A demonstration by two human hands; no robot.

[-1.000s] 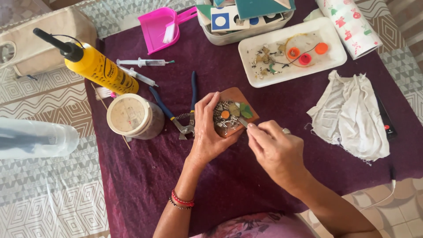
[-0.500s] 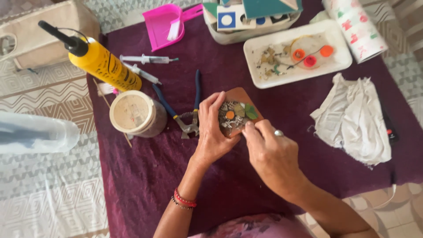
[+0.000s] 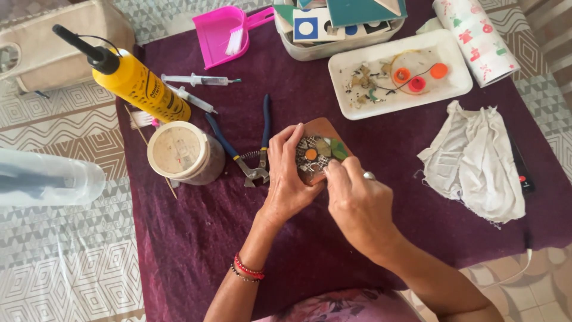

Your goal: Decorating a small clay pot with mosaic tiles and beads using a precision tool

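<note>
The left hand (image 3: 287, 179) curls its fingers round a brown mosaic piece (image 3: 319, 150); right hand (image 3: 357, 203) pinches at its 5 o'clock edge; pliers (image 3: 250, 149) lie at 9 o'clock.

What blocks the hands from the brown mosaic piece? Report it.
Nothing visible does. The left hand already grips the brown mosaic-covered piece at its left edge, and the right hand has its fingertips on the lower right of the mosaic.

Glue bottle (image 3: 140, 83), pliers (image 3: 247, 146), white tray (image 3: 459, 80), rag (image 3: 476, 161) on purple cloth (image 3: 179, 238).

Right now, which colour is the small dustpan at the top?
The dustpan is bright pink, with a white-bristled brush in it; the head view shows it.
</note>
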